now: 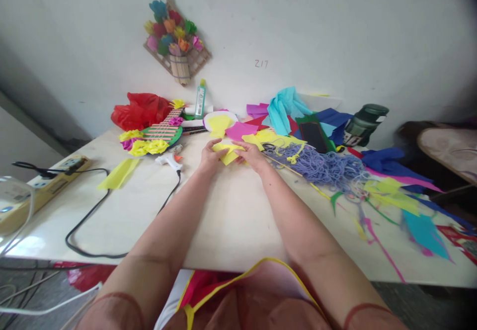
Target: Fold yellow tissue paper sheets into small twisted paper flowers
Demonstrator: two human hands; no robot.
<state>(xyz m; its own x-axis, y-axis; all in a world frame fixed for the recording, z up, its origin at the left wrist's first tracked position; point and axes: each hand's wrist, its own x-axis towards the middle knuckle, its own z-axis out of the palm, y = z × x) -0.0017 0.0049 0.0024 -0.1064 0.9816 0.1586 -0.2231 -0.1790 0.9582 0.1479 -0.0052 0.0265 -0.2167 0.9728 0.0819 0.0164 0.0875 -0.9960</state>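
Note:
A small yellow paper piece (226, 153) lies on the pale table (231, 220), held between both hands. My left hand (209, 157) pinches its left edge with curled fingers. My right hand (251, 155) presses and grips its right side, fingers bent over the paper. More yellow and pink paper sheets (240, 131) lie just beyond the hands, beside a white plate with yellow paper (219, 121).
A white glue gun (169, 159) with a black cord lies left of the hands. A power strip (52, 181) sits at far left. Purple yarn (320, 166), scissors (270, 147), coloured paper scraps, a green bottle (200, 99), a dark jar (363, 123) and a paper-flower craft (156, 138) crowd the back.

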